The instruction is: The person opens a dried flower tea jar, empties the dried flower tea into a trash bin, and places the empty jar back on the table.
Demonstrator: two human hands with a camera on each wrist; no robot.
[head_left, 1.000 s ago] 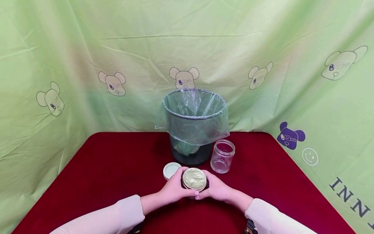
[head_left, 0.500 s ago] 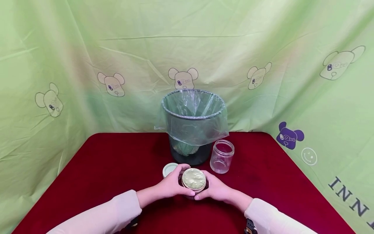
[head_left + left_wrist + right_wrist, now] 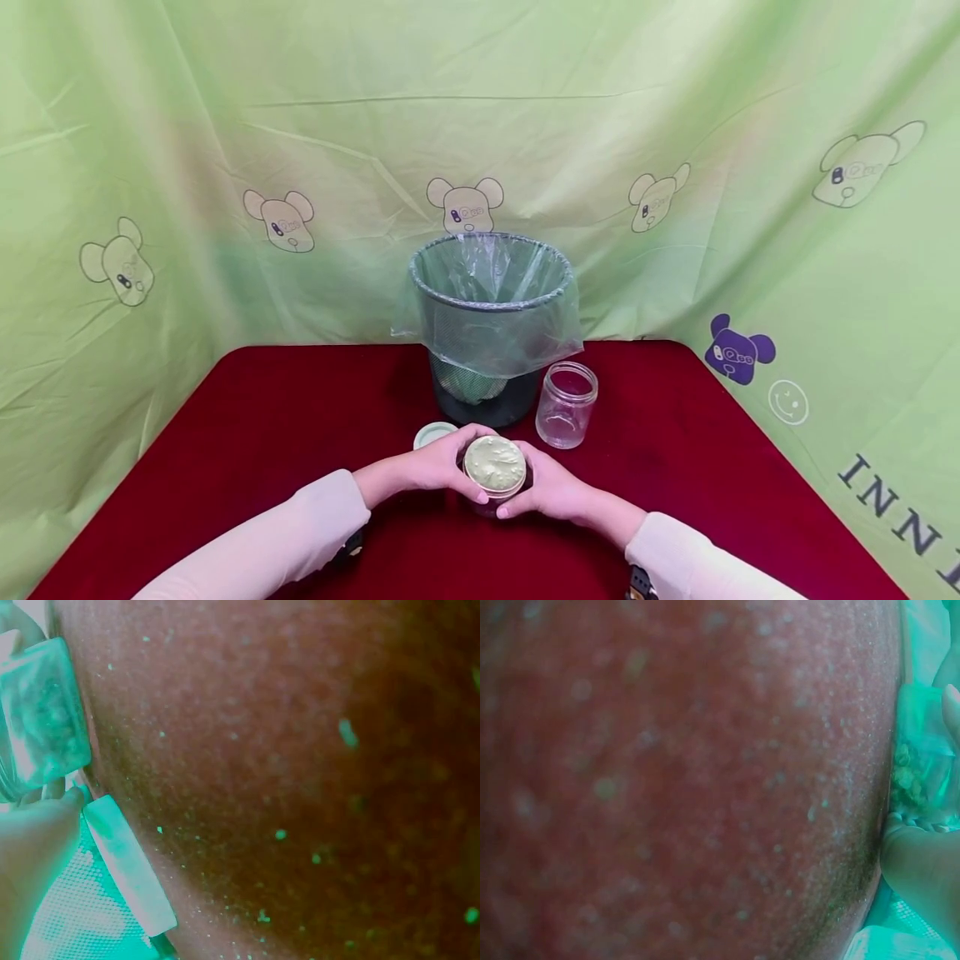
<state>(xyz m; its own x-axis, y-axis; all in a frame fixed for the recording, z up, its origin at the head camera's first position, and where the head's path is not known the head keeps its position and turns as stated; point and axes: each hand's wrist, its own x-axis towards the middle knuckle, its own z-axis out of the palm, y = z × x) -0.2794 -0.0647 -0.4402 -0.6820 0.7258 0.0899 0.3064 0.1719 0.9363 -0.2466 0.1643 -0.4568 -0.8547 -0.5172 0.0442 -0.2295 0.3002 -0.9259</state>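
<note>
Both hands hold a small round jar point(image 3: 495, 463) from its two sides, low over the near middle of the table. Its top is pale greenish gold and lumpy. My left hand point(image 3: 444, 467) curves round the left side and my right hand point(image 3: 552, 490) grips the right side, thumbs toward me. In the right wrist view the jar point(image 3: 919, 750) looks see-through with small lumps inside. Behind the left hand lies a pale round lid point(image 3: 432, 432), partly hidden. Beyond the right hand stands an open clear glass jar point(image 3: 567, 405).
A dark mesh waste bin point(image 3: 487, 408) lined with a thin green plastic bag point(image 3: 495, 337) stands at the back middle. A red cloth point(image 3: 300, 408) covers the table. Green printed curtains point(image 3: 360, 125) hang close behind and at both sides.
Both hands keep hold of the jar. The left hand has shifted slightly round it, covering more of the lid, and the thumbs have drawn a little apart. The head view has moved slightly.
</note>
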